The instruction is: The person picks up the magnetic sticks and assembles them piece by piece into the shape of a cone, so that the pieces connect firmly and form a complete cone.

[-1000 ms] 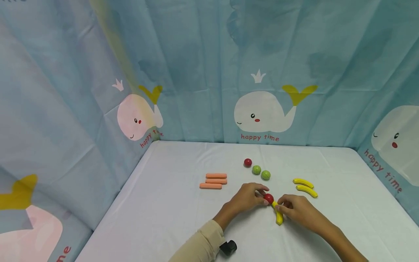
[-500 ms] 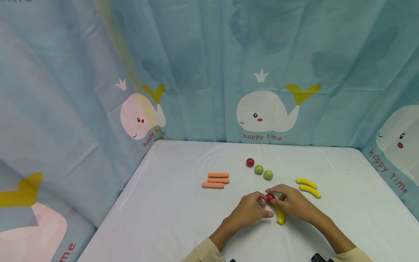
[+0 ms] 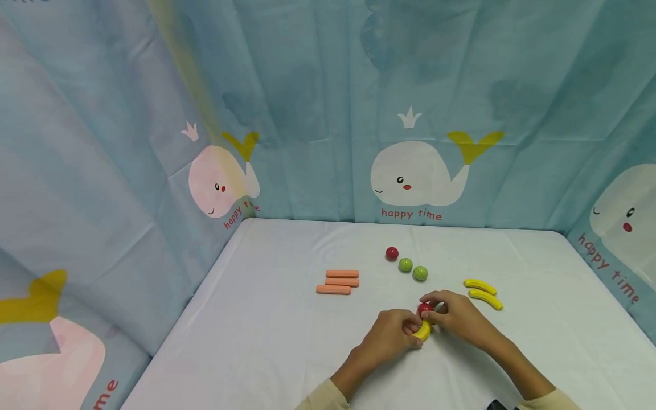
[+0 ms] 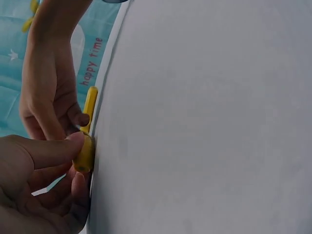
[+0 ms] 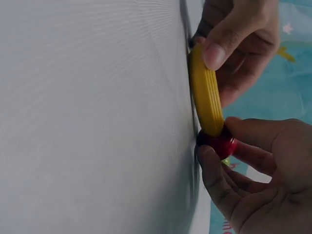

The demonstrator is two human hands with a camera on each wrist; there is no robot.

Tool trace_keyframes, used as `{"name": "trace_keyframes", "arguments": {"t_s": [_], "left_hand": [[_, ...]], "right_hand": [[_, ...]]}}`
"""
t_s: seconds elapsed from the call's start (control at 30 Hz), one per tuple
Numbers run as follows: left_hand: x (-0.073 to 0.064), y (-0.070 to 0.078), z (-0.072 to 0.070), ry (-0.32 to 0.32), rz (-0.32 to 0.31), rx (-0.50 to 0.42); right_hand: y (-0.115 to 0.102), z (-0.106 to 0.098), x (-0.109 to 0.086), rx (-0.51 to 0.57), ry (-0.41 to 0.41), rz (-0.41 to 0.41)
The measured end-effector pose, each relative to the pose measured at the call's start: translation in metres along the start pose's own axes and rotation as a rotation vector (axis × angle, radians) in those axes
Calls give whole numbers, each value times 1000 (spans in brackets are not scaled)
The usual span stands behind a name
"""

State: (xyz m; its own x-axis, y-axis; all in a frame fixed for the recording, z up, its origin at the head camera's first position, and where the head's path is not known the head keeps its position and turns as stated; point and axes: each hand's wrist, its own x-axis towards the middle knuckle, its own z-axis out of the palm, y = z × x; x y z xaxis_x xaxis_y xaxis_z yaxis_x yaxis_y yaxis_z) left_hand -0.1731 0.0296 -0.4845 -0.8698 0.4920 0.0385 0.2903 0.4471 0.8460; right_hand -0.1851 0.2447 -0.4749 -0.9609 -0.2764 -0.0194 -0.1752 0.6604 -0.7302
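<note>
My left hand (image 3: pixel 386 335) pinches one end of a yellow toy banana (image 3: pixel 424 330) between thumb and fingers. The banana is ridged and slightly curved, as the right wrist view shows. Its other end meets a small shiny red ball (image 5: pixel 222 145), which my right hand (image 3: pixel 463 320) holds between thumb and fingertips. Both hands are low over the white table (image 3: pixel 266 341), close together. From the left wrist view, the red ball is hidden behind the fingers and the banana (image 4: pixel 84 155).
Beyond the hands, another red ball (image 3: pixel 392 253) and two green balls (image 3: pixel 405 265) form a slanting row. Three orange sticks (image 3: pixel 342 282) lie farther left, and two more yellow bananas (image 3: pixel 485 299) lie right. A blue whale-print curtain (image 3: pixel 318 114) borders the table.
The left hand has let go of the red ball and taken the banana's near end, swinging it leftward. The right hand has shifted from the banana to the red ball.
</note>
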Motion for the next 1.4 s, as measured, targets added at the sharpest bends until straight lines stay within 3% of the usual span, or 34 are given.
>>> {"name": "trace_keyframes", "arguments": {"t_s": [0.17,0.4,0.6,0.93,1.1,1.4], "left_hand": [[0,-8,-9,23,0,17],[1,-15,-17,62,-13,-59],[6,-12,-10,53,20,-55],[8,-4,5,116,-10,84],[6,-4,5,131,-14,100],[7,-4,4,102,-53,22]], "right_hand": [[1,-3,-9,42,7,51],[1,-5,-20,84,-23,53],[1,-3,-25,118,-37,17],[0,0,-29,120,-49,-7],[1,-6,-30,47,14,6],[12,-33,-30,-188,228,-10]]}}
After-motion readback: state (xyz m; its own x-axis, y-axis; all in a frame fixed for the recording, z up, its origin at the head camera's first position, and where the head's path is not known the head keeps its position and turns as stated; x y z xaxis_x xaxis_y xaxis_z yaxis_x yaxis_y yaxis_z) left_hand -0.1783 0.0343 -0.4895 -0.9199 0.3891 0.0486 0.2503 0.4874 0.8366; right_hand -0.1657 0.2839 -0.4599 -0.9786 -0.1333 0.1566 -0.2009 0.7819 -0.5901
